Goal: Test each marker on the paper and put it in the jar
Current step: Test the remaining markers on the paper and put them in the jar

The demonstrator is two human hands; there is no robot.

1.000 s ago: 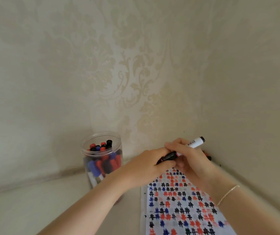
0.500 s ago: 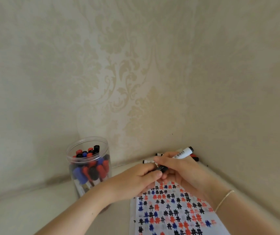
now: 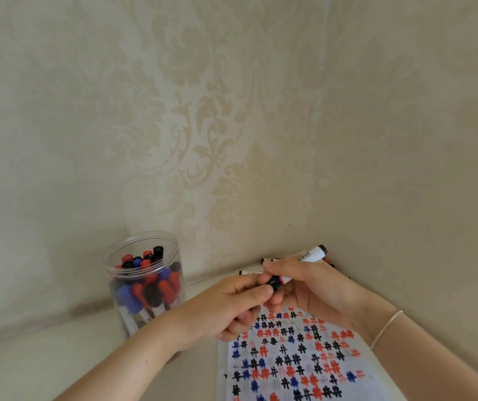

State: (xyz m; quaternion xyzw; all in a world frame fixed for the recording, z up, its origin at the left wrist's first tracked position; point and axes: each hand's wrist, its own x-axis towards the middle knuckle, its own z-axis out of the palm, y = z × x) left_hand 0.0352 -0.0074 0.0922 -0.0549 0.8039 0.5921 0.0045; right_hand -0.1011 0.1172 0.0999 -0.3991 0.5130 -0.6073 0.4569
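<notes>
While the right hand (image 3: 316, 290) grips the marker (image 3: 310, 256), the left hand (image 3: 226, 305) pinches its cap (image 3: 274, 282).

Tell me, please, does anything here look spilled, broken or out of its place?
Nothing stands out. The jar stands upright with markers inside, the paper lies flat with neat rows of marks, and both hands hold one marker above it: left hand at the cap end, right hand round the barrel.

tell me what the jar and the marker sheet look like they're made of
Jar: probably clear, glossy plastic; the markers inside show straight through its wall and the rim catches light.
Sheet: looks like thin white matte paper, lying flat, with ink marks soaked in and no shine.
</notes>
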